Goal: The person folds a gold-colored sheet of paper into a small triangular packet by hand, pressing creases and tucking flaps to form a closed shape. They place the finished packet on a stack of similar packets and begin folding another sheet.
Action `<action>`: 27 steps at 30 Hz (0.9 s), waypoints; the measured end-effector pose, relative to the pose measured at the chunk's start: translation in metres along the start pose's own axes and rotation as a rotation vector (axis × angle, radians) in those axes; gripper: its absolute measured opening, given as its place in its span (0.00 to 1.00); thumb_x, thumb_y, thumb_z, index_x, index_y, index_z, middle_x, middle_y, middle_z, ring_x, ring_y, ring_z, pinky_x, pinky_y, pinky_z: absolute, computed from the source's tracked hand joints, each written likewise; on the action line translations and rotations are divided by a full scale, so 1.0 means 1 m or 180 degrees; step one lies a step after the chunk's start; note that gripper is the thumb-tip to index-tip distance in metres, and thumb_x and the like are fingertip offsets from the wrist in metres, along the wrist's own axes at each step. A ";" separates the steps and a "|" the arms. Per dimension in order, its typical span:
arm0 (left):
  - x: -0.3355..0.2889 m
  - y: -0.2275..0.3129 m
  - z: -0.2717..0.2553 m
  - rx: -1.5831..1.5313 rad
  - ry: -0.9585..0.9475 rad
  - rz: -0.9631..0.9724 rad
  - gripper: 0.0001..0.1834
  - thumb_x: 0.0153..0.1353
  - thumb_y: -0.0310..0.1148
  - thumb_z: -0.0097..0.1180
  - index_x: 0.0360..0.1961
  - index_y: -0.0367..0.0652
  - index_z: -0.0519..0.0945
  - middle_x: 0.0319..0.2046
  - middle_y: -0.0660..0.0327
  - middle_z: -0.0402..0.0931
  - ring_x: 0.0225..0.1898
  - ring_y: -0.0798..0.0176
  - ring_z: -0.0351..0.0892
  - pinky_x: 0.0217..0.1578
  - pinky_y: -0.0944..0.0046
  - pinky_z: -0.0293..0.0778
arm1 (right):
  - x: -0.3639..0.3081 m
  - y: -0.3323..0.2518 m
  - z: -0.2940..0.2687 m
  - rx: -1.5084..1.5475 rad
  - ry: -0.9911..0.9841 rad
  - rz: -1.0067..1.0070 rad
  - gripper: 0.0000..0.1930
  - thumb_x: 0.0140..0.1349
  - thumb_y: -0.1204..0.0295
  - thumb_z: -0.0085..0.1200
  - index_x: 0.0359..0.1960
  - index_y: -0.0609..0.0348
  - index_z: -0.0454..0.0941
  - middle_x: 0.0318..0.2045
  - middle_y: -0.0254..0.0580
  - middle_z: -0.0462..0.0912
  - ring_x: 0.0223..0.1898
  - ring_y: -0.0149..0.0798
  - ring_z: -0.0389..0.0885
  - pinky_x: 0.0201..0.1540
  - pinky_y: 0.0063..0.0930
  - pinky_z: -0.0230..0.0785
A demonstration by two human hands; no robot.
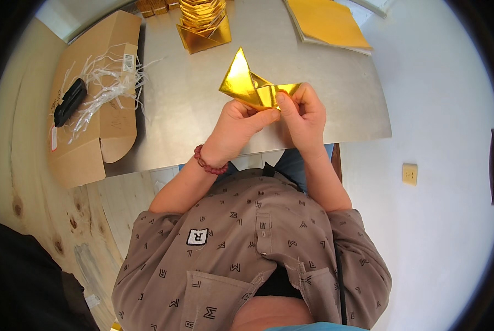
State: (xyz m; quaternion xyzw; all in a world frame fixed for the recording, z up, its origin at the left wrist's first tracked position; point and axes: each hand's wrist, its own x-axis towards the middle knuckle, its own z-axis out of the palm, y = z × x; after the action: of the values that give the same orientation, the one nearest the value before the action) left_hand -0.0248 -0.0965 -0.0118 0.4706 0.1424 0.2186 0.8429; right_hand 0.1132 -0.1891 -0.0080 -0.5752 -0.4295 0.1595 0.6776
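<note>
- Above the near half of the surface [351, 94], toward its right corner, you hold the folded gold foil paper [238, 77] in the air between both hands.
- Your left grip [230, 128] is closed on its lower edge, thumb in front; your right grip [308, 117] pinches the right end, thumb pressed over a fold. How the fingers behind sit, I cannot tell.
- If your two thumbs pull apart unevenly, the paper could tear along a crease, since foil paper probably gives little.
- If you press before the layers line up, the fold may set crooked; with no support underneath, it could easily skew.
- The tall pointed flap on the left stands free of your fingers, so a knock or careless turn could bend it.
- By the far edge, the stack of folded gold pieces [204, 30] rises high and loose-looking; brushing it might topple it.
- Along the left edge, the white strips [106, 80] on the cardboard [95, 41] could snag your sleeve or wrist if you reach across.
</note>
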 end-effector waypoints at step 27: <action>-0.029 0.015 -0.009 0.0255 -0.0250 -0.0257 0.10 0.69 0.29 0.66 0.47 0.38 0.83 0.37 0.72 0.79 0.33 0.78 0.69 0.33 0.73 0.67 | 0.035 -0.020 -0.029 0.0744 0.0569 0.0216 0.19 0.74 0.70 0.58 0.23 0.58 0.69 0.18 0.26 0.67 0.21 0.25 0.62 0.25 0.25 0.54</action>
State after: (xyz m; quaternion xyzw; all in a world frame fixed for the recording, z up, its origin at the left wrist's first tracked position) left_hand -0.0575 -0.0976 -0.0030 0.5061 0.1367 0.1598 0.8365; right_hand 0.1499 -0.1882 0.0256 -0.5185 -0.3264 0.1794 0.7697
